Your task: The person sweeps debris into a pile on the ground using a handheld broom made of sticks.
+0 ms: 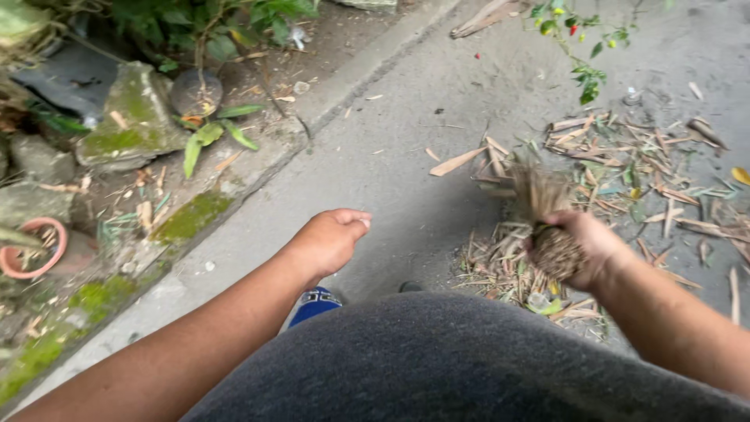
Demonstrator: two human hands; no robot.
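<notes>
My right hand (594,246) grips a short hand broom of dry twigs (543,215), its bristles pointing up and away over a heap of dry leaves and bamboo husks (625,180) on the grey concrete path (406,156). The bristles are blurred. My left hand (332,238) hangs over bare concrete at the middle, fingers curled into a loose fist with nothing in it. A grey shirt fills the bottom of the view.
A concrete curb (258,168) with moss runs along the left. Beyond it lie mossy stones (129,117), a broken terracotta pot (27,250) and green plants (211,31). A small plant with red and yellow fruits (582,47) hangs at the top right.
</notes>
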